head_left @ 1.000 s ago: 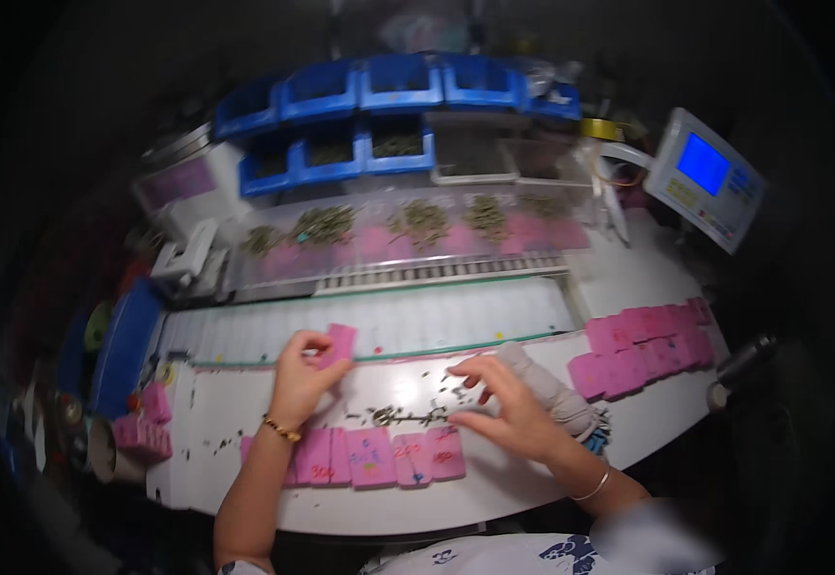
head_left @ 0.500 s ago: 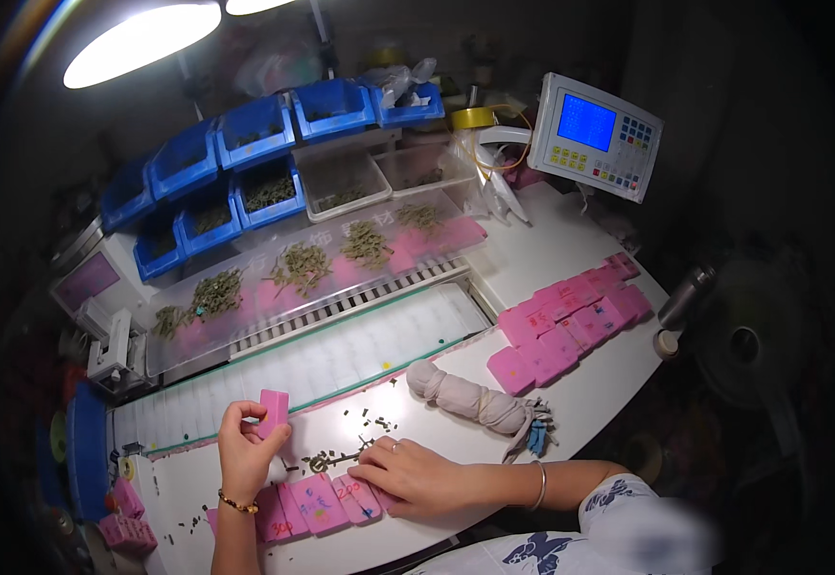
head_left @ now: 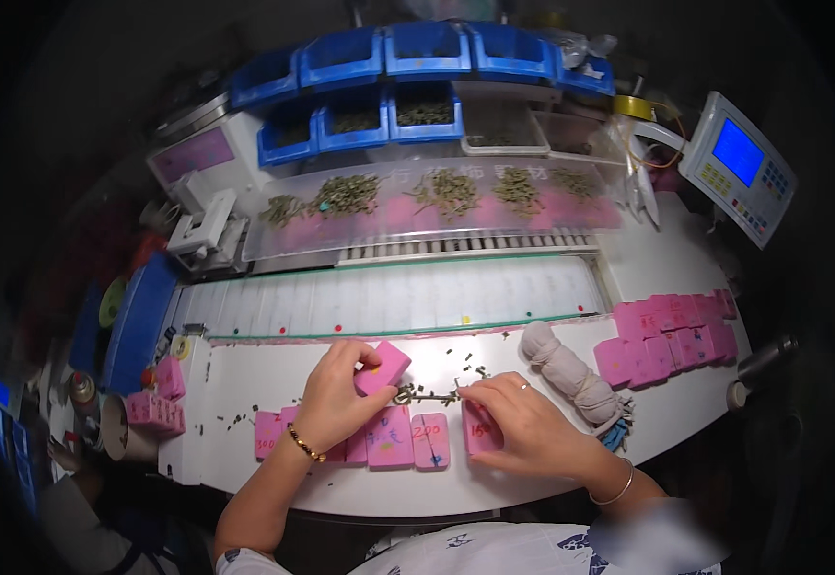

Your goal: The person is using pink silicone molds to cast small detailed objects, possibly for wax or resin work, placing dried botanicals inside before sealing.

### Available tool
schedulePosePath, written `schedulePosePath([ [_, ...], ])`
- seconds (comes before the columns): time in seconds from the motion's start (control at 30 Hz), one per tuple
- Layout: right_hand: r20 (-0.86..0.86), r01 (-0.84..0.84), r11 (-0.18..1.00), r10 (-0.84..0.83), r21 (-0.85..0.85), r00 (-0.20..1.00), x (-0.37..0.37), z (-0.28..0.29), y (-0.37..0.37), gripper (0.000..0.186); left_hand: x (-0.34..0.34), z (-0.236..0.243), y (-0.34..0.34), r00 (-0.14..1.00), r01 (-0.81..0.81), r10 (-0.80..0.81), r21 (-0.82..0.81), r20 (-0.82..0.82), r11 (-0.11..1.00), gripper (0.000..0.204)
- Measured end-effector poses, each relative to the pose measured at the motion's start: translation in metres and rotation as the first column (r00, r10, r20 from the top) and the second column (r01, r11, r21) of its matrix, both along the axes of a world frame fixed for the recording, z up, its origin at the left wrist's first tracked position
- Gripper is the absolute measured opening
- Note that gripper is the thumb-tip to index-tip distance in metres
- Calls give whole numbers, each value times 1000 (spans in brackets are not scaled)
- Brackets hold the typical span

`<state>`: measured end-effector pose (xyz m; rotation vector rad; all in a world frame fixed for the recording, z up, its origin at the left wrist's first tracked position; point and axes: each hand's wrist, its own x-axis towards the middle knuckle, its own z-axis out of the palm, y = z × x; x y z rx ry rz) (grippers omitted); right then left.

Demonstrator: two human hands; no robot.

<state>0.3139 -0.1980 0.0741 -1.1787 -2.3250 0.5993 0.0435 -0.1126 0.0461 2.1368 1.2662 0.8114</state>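
Observation:
A pink block [head_left: 385, 370] is gripped in my left hand [head_left: 343, 386], tilted above the table. My right hand [head_left: 523, 422] spans another pink block [head_left: 481, 431] on the table, fingertips at its far edge and thumb at its near edge. Between my hands stand more pink blocks with handwritten marks, among them a narrow pink block [head_left: 430, 441] and a wider pink block [head_left: 389, 439]; my left forearm partly hides the row. Just beyond them lies a thin dark tool [head_left: 429, 396] with a looped end, its kind unclear, amid small dark green bits [head_left: 467, 366].
Beyond the table strip runs a long white bed [head_left: 389, 297] with a green edge. A clear tray [head_left: 408, 216] holds greenish piles below blue bins [head_left: 427, 48]. Right stand a bundled grey cloth glove [head_left: 566, 362], grouped pink blocks [head_left: 667, 350], a bottle [head_left: 767, 356] and a control panel [head_left: 739, 172].
The view has turned, shifting the scene. My left hand now holds its block more tilted, nearer my right hand. My right hand has a block apart from the row, leaving a gap.

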Motion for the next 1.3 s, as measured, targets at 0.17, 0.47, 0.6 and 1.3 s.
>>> schedulePosePath([
  [0.17, -21, 22, 997, -24, -79, 1000, 2, -5, -5, 77, -13, -3, -6, 978, -71, 90, 107, -190, 992, 33],
  [0.47, -307, 107, 994, -92, 34, 947, 1, -8, 4, 91, -54, -18, -1, 878, -320, 369, 200, -305, 926, 28],
  [0.6, -348, 110, 990, -73, 87, 934, 0, -12, 2, 91, -22, -11, -6, 905, -259, 363, 389, -222, 884, 27],
  [1.3, -470, 117, 993, -105, -4, 877, -26, -12, -10, 54, 51, 8, -35, 825, 510, -425, -164, 373, 845, 89],
])
